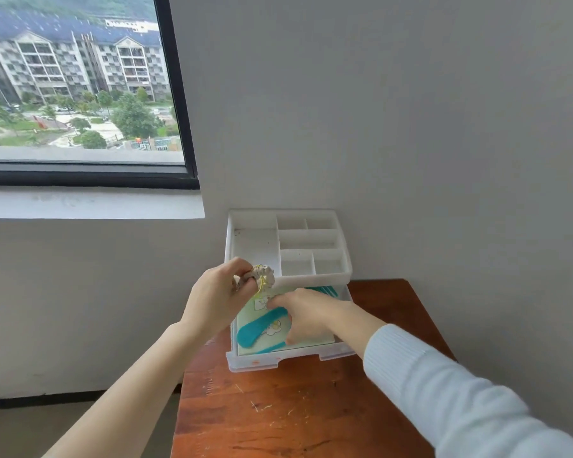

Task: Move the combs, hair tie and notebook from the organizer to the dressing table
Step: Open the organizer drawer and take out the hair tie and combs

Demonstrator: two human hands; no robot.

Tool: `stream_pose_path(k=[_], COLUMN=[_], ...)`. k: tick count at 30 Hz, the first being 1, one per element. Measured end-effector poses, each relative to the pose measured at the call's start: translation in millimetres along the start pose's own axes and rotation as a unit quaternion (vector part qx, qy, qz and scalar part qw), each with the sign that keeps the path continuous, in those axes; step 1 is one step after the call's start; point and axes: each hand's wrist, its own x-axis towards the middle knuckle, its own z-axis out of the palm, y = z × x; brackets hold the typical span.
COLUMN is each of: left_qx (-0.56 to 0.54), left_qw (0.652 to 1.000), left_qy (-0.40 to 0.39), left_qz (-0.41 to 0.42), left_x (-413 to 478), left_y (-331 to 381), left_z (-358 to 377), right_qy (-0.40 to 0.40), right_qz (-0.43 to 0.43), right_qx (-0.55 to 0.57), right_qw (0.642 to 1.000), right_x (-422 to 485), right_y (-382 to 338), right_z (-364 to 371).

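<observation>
A white organizer (315,277) stands at the back of the brown dressing table (295,408), with its lower drawer (262,360) pulled out. In the drawer lies a pale green notebook (311,342) with a teal comb (258,328) on top; a second teal comb (325,290) shows at the drawer's back right. My left hand (219,299) is raised over the drawer's left side and pinches a beige hair tie (265,276). My right hand (305,312) reaches into the drawer, fingers spread flat over the notebook and comb; whether it grips anything is hidden.
The organizer's top tray (255,242) has several empty compartments. A grey wall stands directly behind and to the right. A window with a white sill (90,203) is on the left. The tabletop in front of the drawer is scratched bare wood; its left edge drops to the floor.
</observation>
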Motion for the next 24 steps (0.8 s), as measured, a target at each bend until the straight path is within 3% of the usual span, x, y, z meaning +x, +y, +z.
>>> stream_pose_path(k=[4, 13, 24], left_qx=[-0.024, -0.039, -0.04], left_qw=[0.999, 0.997, 0.996], left_qy=[0.0, 0.007, 0.002], left_qz=[-0.047, -0.069, -0.084], left_x=[4, 10, 11], left_y=[-5, -7, -8], left_z=[0, 5, 5], right_qy=[-0.024, 0.032, 0.042], right_qz=[-0.036, -0.123, -0.159], right_qx=[-0.061, -0.234, -0.233], right_qw=[0.997, 0.964, 0.958], right_x=[12, 22, 20], right_y=[-8, -22, -25], right_z=[-5, 1, 1])
